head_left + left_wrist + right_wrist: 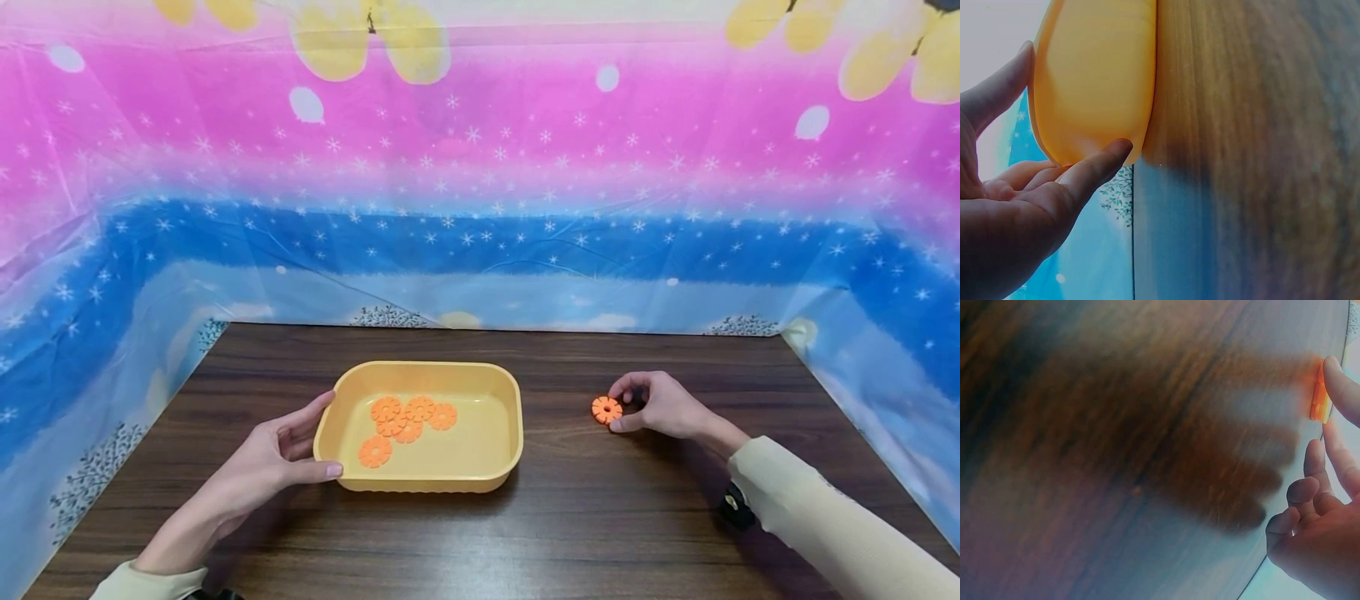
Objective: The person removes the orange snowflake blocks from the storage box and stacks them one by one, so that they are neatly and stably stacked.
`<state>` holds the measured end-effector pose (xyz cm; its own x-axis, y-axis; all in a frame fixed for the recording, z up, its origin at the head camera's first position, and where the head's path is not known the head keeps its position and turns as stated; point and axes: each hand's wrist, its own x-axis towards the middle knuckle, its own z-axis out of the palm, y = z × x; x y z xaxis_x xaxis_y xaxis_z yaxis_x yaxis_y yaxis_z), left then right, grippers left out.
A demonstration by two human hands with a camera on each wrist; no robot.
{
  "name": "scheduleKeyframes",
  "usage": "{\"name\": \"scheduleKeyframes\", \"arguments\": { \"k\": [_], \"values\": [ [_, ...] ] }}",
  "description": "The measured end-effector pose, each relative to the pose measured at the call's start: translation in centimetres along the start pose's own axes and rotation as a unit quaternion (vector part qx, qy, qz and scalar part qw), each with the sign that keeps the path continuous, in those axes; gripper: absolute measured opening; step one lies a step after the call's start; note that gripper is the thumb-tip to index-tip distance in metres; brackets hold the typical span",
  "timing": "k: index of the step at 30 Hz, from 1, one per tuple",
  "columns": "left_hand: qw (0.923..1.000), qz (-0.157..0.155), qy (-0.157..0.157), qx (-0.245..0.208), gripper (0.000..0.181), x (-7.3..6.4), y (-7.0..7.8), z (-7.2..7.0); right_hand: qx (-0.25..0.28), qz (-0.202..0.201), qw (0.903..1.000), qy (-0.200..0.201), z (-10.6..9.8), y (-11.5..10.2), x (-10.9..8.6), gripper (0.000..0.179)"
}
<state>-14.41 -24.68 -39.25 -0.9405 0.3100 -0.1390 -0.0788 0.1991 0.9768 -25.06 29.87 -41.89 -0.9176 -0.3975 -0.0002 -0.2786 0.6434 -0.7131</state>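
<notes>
On the table stands a yellow plastic tub (pixel 480 482), and inside its left half lie several flat orange notched discs (pixel 375 451), some overlapping. My left hand (pixel 258 467) grips the tub's left end, thumb at the near corner and fingers along the side wall. In the left wrist view that tub (pixel 1094 81) sits between thumb and fingers. To the right of the tub, my right hand (pixel 663 406) pinches one more orange notched disc (pixel 600 410) at its edge. The right wrist view shows this disc (pixel 1319 403) edge-on between thumb and index finger, close over the tabletop.
The dark wood-grain table (pixel 570 533) is bordered by a patterned cloth (pixel 525 242) at the back and both sides. A dark band (pixel 737 505) shows at the right wrist, by the sleeve.
</notes>
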Motion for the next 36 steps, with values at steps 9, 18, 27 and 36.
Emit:
{"name": "scheduleKeyframes", "arguments": {
  "k": [9, 18, 27, 36],
  "values": [
    [1.0, 0.001, 0.0, 0.008, 0.101, -0.02, 0.0, -0.02, -0.011, -0.005, 0.9999, -0.003, -0.06, -0.04, -0.01, 0.04],
    [1.0, 0.003, -0.003, 0.002, 0.1, -0.01, -0.02, -0.07, -0.022, -0.005, 0.9997, -0.01, -0.11, -0.3, 0.14, 0.045],
    [1.0, -0.003, 0.001, 0.007, 0.101, -0.07, 0.12, 0.01, -0.022, -0.01, 0.9996, -0.018, -0.07, -0.54, 0.13, 0.045],
    [0.9999, 0.007, -0.001, 0.009, 0.1, 0.06, 0.15, 0.11, -0.024, -0.009, 0.9994, -0.022, -0.09, -0.4, 0.14, 0.046]
  ]
}}
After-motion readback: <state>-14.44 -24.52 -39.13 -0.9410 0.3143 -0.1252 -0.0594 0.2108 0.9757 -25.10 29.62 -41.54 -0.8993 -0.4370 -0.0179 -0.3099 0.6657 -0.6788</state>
